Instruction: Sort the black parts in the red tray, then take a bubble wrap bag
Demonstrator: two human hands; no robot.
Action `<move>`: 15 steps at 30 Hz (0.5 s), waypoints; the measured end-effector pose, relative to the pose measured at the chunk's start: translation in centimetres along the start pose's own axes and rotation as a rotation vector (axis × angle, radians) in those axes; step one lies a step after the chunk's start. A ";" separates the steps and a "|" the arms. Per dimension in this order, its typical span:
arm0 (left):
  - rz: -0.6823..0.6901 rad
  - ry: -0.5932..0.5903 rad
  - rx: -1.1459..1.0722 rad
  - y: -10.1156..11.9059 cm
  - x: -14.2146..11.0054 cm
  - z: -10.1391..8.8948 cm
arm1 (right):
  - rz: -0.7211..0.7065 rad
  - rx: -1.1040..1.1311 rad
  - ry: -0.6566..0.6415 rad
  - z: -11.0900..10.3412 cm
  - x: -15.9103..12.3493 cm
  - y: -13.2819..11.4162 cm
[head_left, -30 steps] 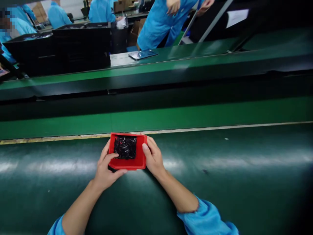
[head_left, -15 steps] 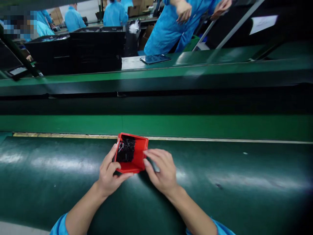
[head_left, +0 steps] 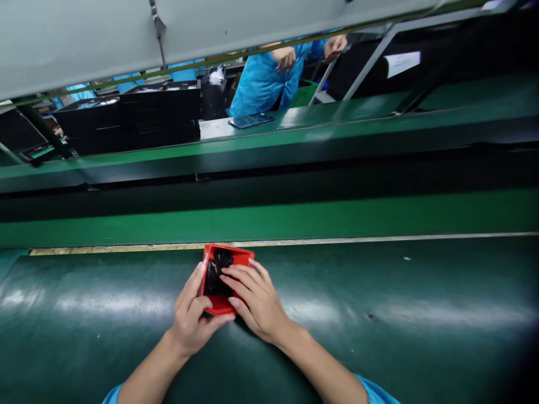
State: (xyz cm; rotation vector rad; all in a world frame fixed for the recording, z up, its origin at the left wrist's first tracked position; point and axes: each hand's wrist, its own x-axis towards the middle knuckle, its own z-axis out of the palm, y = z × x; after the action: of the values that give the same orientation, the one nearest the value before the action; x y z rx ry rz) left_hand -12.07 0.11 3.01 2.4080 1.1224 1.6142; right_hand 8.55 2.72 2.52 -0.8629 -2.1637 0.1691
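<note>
A small red plastic bin (head_left: pixel 223 306) is tilted in my left hand (head_left: pixel 191 314), which grips its left wall and near edge. Inside the bin lies a heap of small black parts (head_left: pixel 215 275), too small to name. My right hand (head_left: pixel 256 300) reaches over the bin's right side, its fingers stretched out and a little apart. Its fingertips are at the black parts; whether they touch them I cannot tell. Nothing shows between these fingers.
A dark green work surface (head_left: pixel 105 336) runs beneath my hands. Beyond it is a ledge with a phone (head_left: pixel 251 120) and black boxes (head_left: pixel 158 115). Another person in a blue smock (head_left: pixel 259 81) stands behind. A grey panel (head_left: pixel 252 22) hangs overhead.
My right hand has moved left from the bin's right rim, and its fingers now reach inside. My left hand keeps its hold. The camera view has tilted, showing more of the overhead panel.
</note>
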 end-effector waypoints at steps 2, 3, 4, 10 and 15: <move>0.019 -0.005 0.013 0.0 0.1 -0.1 | -0.008 0.006 0.016 0.0 0.1 0.0; 0.032 -0.008 0.018 0.0 0.2 -0.1 | -0.003 0.006 0.034 0.1 0.1 0.0; 0.045 -0.012 0.020 0.1 0.3 -0.1 | 0.006 0.005 0.054 0.1 0.2 0.0; 0.060 -0.110 0.016 0.3 -0.3 -0.4 | -0.043 0.007 0.031 -0.1 0.6 -0.5; 0.015 -0.182 -0.054 -3.6 -2.0 0.1 | -0.121 -0.086 -0.137 0.4 0.6 0.7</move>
State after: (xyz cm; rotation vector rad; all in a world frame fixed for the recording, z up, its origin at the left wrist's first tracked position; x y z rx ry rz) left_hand -14.37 1.62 -0.09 2.4736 1.0194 1.3763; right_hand 8.34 3.69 2.42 -0.7849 -2.3584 0.0768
